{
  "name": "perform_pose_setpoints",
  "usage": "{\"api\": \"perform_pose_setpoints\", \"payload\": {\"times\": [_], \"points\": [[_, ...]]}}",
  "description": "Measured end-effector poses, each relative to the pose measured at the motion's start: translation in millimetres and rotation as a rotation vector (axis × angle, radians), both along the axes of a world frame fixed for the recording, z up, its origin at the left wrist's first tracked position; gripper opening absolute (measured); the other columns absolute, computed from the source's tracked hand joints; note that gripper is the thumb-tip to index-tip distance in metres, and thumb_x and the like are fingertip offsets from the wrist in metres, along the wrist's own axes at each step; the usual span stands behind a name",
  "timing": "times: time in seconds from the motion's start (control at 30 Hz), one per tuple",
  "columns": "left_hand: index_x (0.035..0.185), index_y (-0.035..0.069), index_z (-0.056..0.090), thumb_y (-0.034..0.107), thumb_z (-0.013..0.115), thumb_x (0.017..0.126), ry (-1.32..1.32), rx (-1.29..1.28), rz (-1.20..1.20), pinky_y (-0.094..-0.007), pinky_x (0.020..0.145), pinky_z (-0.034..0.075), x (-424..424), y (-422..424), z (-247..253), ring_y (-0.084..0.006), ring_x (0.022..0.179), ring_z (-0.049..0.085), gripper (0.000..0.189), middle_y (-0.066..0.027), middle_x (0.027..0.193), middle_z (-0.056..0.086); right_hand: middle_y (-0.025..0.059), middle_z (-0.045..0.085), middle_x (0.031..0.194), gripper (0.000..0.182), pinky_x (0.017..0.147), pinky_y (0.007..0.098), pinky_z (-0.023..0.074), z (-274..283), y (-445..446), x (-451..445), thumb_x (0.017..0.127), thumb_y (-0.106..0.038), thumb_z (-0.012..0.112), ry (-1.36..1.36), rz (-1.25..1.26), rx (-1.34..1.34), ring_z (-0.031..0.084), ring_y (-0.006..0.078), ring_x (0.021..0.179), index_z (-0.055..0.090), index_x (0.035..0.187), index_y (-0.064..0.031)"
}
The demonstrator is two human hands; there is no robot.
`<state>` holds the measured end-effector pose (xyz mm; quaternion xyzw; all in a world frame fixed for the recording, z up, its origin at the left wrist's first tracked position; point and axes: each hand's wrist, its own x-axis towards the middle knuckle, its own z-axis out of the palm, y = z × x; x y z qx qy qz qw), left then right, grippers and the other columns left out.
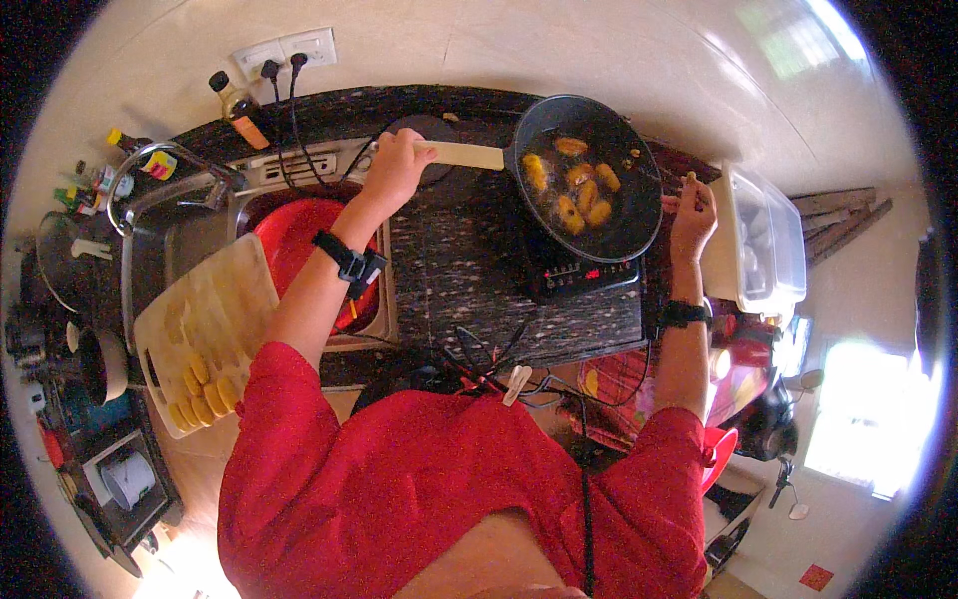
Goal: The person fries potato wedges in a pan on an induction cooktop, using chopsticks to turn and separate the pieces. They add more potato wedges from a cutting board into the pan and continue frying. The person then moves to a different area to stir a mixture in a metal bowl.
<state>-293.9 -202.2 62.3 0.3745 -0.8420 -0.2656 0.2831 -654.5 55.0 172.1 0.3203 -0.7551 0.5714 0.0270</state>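
My left hand point(398, 171) is closed around the far end of the pale handle point(468, 155) of a dark frying pan point(546, 123). Several browned, oblong pieces of food point(587, 196) lie in bubbling oil in the pan, which is over a black electric cooktop point(587, 278) with lit red marks. My right hand point(690, 213) is just right of the pan's rim, fingers bent, with something small and thin perhaps between the fingertips; I cannot tell what it is. More yellow oblong pieces point(196, 393) lie on a cutting board point(217, 299) at the left.
The board lies across a steel sink point(153, 247) beside a red basin point(299, 224). A curved faucet point(120, 187) and bottles point(243, 112) stand behind. Black cords point(296, 127) run from a wall socket point(288, 52). A lidded plastic container point(756, 239) is right of my right hand.
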Motion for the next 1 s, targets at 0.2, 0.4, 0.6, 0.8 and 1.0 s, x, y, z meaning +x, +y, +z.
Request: {"api": "perform_pose_setpoints", "payload": {"times": [0.2, 0.4, 0.6, 0.8, 1.0], "points": [[0.107, 0.001, 0.053, 0.031, 0.061, 0.092, -0.017, -0.023, 0.008, -0.0462, 0.078, 0.048, 3, -1, -1, -0.0403, 0.086, 0.056, 0.034, -0.0263, 0.100, 0.051, 0.0076, 0.064, 0.074, 0.028, 0.046, 0.0236, 0.0488, 13, 0, 26, 0.095, -0.027, 0.062, -0.058, 0.011, 0.201, 0.062, 0.0118, 0.054, 0.064, 0.093, 0.0007], [0.107, 0.001, 0.053, 0.032, 0.061, 0.092, -0.008, 0.003, 0.011, -0.0462, 0.080, 0.048, 0, -1, -1, -0.0407, 0.087, 0.056, 0.035, -0.0267, 0.102, 0.051, 0.0082, 0.062, 0.092, 0.011, 0.053, 0.0270, 0.0529, -35, 8, 18, 0.089, -0.009, 0.063, 0.153, 0.224, 0.228, 0.063, 0.0166, 0.068, 0.065, 0.098, -0.0023], [0.108, 0.001, 0.053, 0.033, 0.060, 0.093, -0.036, 0.033, 0.012, -0.0463, 0.079, 0.048, 1, -2, -1, -0.0408, 0.086, 0.057, 0.036, -0.0262, 0.101, 0.051, 0.0094, 0.060, 0.093, 0.025, 0.075, 0.0345, 0.0518, -32, 6, 21, 0.077, 0.004, 0.067, 0.256, 0.247, 0.287, 0.060, 0.0265, 0.086, 0.065, 0.099, -0.0071], [0.107, 0.001, 0.053, 0.033, 0.060, 0.093, -0.042, 0.033, 0.015, -0.0467, 0.078, 0.048, 0, -2, 0, -0.0405, 0.085, 0.057, 0.036, -0.0257, 0.100, 0.051, 0.0078, 0.062, 0.089, 0.009, 0.055, 0.0267, 0.0519, -10, 6, 12, 0.091, -0.009, 0.061, 0.369, 0.187, 0.177, 0.062, 0.0149, 0.066, 0.065, 0.097, -0.0020], [0.107, 0.001, 0.053, 0.033, 0.060, 0.092, -0.021, -0.005, 0.004, -0.0469, 0.077, 0.049, 3, -5, -7, -0.0404, 0.084, 0.057, 0.035, -0.0251, 0.100, 0.051, 0.0071, 0.061, 0.086, 0.017, 0.046, 0.0238, 0.0486, -10, 10, 21, 0.095, -0.017, 0.061, 0.114, 0.147, 0.238, 0.061, 0.0110, 0.056, 0.063, 0.096, -0.0002]]}}
